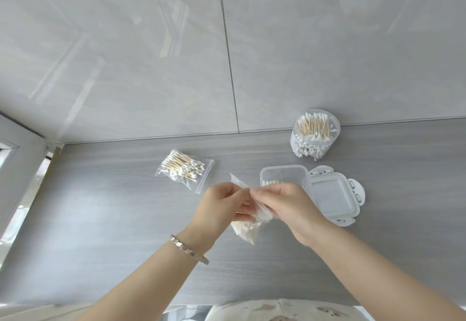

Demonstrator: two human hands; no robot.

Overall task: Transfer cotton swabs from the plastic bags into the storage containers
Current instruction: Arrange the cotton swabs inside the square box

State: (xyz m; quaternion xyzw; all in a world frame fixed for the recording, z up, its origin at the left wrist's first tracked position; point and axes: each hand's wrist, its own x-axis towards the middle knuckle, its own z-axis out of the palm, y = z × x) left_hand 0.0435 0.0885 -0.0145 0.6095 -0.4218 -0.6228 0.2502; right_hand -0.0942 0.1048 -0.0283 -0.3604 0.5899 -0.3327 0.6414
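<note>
Our left hand and right hand pinch the mouth of a swab-filled plastic bag; we should pull its seal apart evenly. Just beyond our right hand sits the open container; beyond our left, a second bag.

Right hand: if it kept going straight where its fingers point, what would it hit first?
Probably the left hand, which pinches the same plastic bag right in front of it; depth is hard to judge.
</note>
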